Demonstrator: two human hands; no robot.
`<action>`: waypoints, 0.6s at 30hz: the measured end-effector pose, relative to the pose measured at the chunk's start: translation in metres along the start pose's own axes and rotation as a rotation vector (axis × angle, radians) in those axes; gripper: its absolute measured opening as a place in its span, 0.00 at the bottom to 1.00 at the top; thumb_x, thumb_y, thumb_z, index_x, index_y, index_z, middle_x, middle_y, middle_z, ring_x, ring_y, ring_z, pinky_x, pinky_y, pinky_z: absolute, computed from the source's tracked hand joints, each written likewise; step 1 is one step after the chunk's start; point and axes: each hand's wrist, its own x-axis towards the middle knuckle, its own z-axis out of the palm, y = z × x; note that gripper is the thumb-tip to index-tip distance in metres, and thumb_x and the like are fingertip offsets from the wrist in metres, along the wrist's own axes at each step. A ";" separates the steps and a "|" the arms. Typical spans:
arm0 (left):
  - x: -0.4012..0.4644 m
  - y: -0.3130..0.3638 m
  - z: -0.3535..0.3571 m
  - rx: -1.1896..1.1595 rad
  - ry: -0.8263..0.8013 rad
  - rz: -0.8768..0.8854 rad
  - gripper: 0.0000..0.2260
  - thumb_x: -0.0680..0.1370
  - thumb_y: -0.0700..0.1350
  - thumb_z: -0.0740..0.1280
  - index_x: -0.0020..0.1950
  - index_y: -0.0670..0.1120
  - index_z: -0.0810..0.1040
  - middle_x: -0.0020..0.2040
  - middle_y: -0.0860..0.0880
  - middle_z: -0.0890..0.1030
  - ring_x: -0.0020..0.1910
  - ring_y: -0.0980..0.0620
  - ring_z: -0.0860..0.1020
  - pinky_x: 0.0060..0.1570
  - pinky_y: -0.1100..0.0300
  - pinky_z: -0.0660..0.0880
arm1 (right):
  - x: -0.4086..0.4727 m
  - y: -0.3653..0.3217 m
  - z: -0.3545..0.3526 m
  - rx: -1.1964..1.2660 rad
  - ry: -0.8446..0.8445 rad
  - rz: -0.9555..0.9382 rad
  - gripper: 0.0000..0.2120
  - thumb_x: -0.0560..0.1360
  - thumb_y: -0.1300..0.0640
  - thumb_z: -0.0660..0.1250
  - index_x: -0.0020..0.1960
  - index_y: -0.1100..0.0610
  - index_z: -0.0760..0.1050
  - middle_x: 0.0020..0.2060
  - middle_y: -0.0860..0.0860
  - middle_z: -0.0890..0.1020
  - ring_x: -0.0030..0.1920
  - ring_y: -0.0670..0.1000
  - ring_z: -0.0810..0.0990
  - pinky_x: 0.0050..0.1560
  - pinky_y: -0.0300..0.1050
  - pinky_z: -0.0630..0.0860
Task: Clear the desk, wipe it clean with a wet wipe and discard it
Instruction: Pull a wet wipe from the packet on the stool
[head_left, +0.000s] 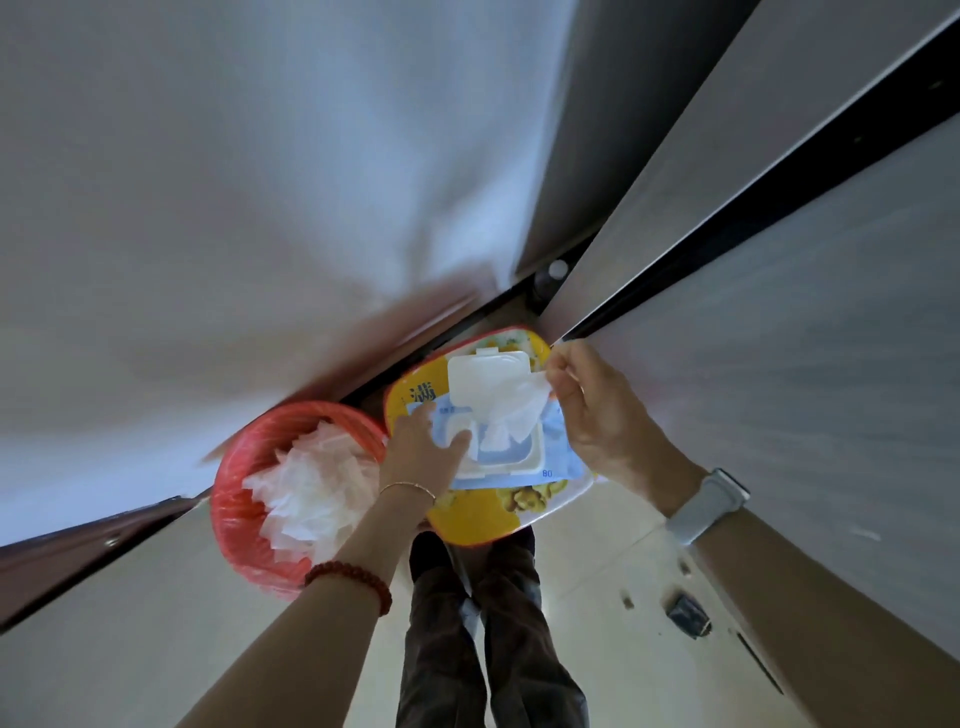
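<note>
**White wipe halfway out of the pack, both hands busy**

White wet wipe is coming up through the open flip lid of the blue wipe pack, which sits on a yellow tray. The left hand is spread flat and pressing down on the pack right beside the opening, probably so the pack doesn't lift with the sheet. The right hand pinches the wipe's top corner between thumb and fingertips, wrist cocked up and away, other fingers loosely curled. Just left of the left hand there's a red bin stuffed with white paper, handy for tossing the wipe later. Wiping hasn't started, by the look of it.
</note>
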 end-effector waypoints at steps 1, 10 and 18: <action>-0.011 0.012 -0.011 -0.068 0.012 0.058 0.25 0.73 0.43 0.69 0.68 0.42 0.66 0.64 0.40 0.70 0.62 0.41 0.70 0.62 0.48 0.68 | -0.002 -0.014 -0.010 0.036 -0.004 0.001 0.06 0.75 0.48 0.52 0.45 0.49 0.65 0.35 0.45 0.73 0.38 0.50 0.72 0.41 0.35 0.68; -0.140 0.112 -0.122 -0.191 -0.078 0.636 0.39 0.64 0.50 0.71 0.67 0.59 0.53 0.68 0.57 0.60 0.70 0.53 0.62 0.69 0.48 0.62 | -0.043 -0.163 -0.101 -0.123 -0.041 -0.298 0.15 0.75 0.47 0.48 0.43 0.56 0.67 0.29 0.47 0.70 0.27 0.48 0.66 0.32 0.47 0.68; -0.256 0.134 -0.187 -0.433 -0.068 0.654 0.14 0.71 0.36 0.69 0.55 0.47 0.75 0.36 0.63 0.80 0.39 0.71 0.76 0.41 0.73 0.71 | -0.076 -0.285 -0.139 -0.063 -0.035 -0.345 0.08 0.79 0.58 0.56 0.43 0.49 0.68 0.32 0.48 0.76 0.33 0.44 0.73 0.36 0.34 0.69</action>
